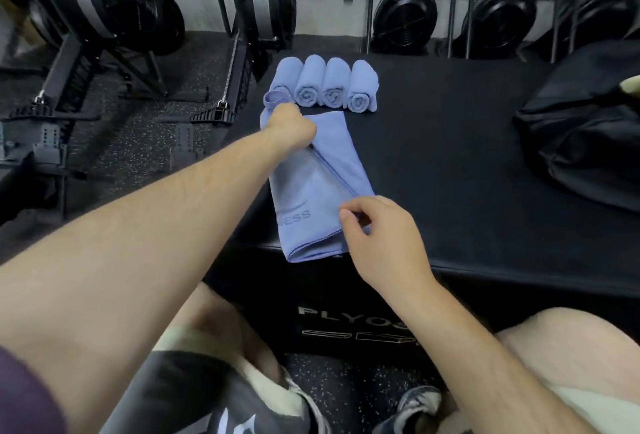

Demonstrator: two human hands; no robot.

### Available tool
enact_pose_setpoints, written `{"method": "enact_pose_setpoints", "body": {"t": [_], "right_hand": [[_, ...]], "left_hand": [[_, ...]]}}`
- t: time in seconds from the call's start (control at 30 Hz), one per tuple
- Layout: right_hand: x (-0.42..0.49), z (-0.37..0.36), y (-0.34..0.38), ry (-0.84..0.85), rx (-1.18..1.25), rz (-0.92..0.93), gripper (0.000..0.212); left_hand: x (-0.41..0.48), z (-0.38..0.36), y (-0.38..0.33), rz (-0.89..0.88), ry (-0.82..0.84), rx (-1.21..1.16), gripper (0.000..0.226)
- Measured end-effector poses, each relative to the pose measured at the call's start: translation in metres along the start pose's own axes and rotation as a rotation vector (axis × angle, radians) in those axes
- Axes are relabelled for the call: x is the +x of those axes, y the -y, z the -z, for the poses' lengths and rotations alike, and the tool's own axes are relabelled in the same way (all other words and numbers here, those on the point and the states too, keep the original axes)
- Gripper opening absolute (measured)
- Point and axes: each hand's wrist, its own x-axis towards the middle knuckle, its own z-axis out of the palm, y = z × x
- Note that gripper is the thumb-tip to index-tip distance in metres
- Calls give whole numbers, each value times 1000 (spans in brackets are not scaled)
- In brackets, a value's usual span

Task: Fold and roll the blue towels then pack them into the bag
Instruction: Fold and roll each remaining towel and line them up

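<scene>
Gripping soft folded blue towel [322, 170]

A folded blue towel [325, 170] lies flat, near edge overhanging. Four rolled towels [323, 85] stand side by side behind it. The black bag [585, 135] sits far right.

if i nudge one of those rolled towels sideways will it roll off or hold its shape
The rolled towels are cylinders lying side by side, so a sideways nudge would probably roll one. The leftmost roll shows a loose flap, so it may unwind. Being soft cloth, they likely squash rather than slide.
</scene>
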Motion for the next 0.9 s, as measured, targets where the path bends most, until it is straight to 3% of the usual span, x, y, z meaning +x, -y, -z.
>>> {"method": "enact_pose_setpoints", "body": {"t": [0.3, 0.4, 0.43, 0.5, 0.57, 0.73, 0.8, 0.9], "right_hand": [[8, 28, -33, 99, -55, -155, 15], [10, 31, -36, 132, -43, -169, 13], [11, 30, -37, 141, -48, -161, 13], [11, 29, -37, 160, -68, -141, 14], [10, 28, -36, 170, -116, -107, 15], [9, 28, -27, 203, -285, -127, 30], [8, 25, -27, 212, -391, -126, 32], [8, 23, -23, 262, -348, -156, 32]], "left_hand": [[4, -62, -38, -32, 70, 91, 35], [0, -71, -42, -32, 138, 182, 11], [2, -75, -38, -38, 163, 181, 14], [2, -82, -32, -55, 200, 129, 46], [3, -86, -25, -91, 185, 123, 62], [2, -89, -11, -140, 144, 502, 61], [0, -91, -6, -115, 207, 565, 67], [1, -91, -3, -157, 239, 581, 69]]}}
